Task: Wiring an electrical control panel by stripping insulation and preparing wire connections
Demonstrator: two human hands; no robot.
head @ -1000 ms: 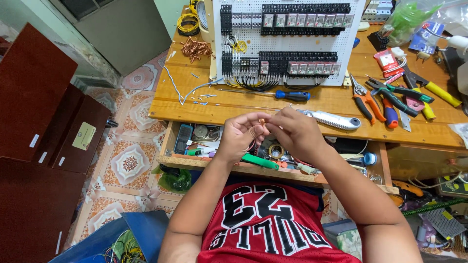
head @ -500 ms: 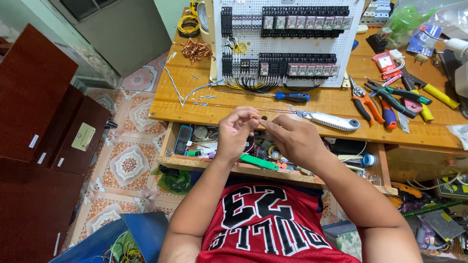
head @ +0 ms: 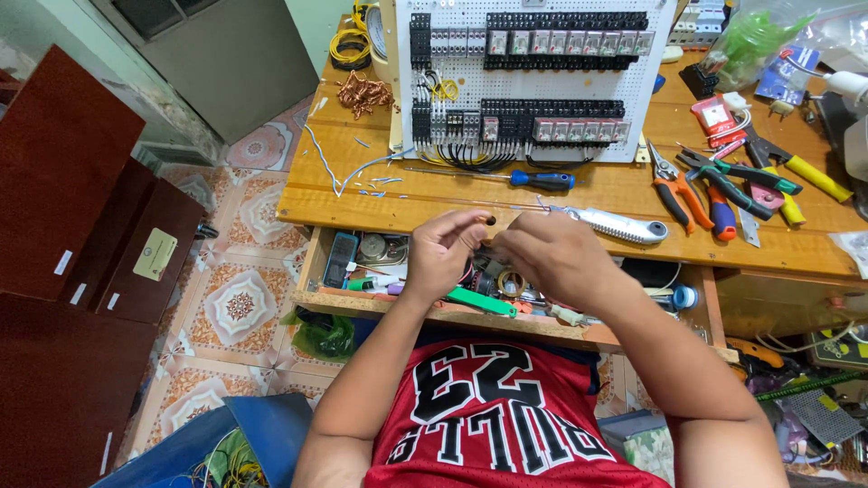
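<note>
My left hand (head: 445, 251) and my right hand (head: 556, 258) are held close together above an open drawer (head: 380, 303) at the front of a wooden workbench (head: 597, 194). The left hand's fingertips pinch a small dark piece (head: 491, 220), and a thin wire seems to run between the two hands. The right hand's fingers are curled at the other end of it; what they grip is too small to make out. Beyond the hands stands a white perforated panel (head: 533, 77) carrying rows of black and grey electrical parts.
A blue-handled screwdriver (head: 533, 179) and a silver utility knife (head: 619, 226) lie on the bench just past my hands. Pliers and cutters (head: 714, 185) are piled at the right. Copper wire scraps (head: 363, 93) and yellow wire coils (head: 348, 45) sit at the back left. Dark red cabinets (head: 81, 208) stand left.
Both hands have risen slightly toward the bench edge, and the small dark piece now shows at the left fingertips. The rest of the bench is unchanged.
</note>
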